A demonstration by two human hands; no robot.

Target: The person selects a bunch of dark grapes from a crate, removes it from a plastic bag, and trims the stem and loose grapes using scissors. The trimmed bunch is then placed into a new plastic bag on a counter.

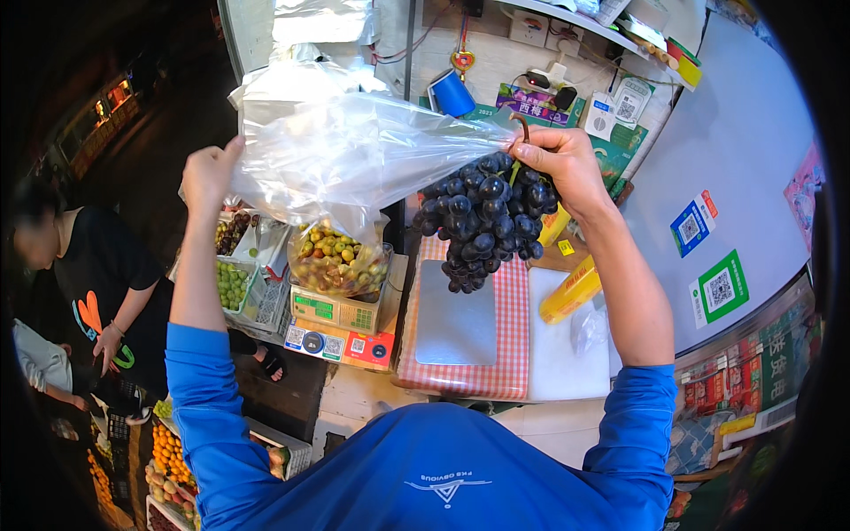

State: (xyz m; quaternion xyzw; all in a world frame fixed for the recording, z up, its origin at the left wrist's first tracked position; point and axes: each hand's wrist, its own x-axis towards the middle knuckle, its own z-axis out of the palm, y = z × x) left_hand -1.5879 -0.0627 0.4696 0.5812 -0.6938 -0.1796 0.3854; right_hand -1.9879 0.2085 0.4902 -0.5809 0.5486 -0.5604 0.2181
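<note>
My right hand (pixel 567 164) pinches the brown stem of a bunch of dark grapes (pixel 482 212), which hangs in the air below it. A gathered corner of a clear plastic bag (pixel 328 146) is also at those fingers. Off to the left, my left hand (pixel 211 173) is closed on the bag's other side. The bag is stretched wide between both hands, and the grapes hang outside it. Beneath the bag, a clear bag of green-brown jujubes (pixel 336 258) rests on a weighing scale (pixel 335 310).
A cutting board (pixel 456 314) lies on a red checked cloth (pixel 512 310). Right of it are a white board (pixel 571 354) and a yellow roll (pixel 571 292). Fruit crates (pixel 235 288) stand left of the scale. Two people are at the far left, one in black (pixel 102 274).
</note>
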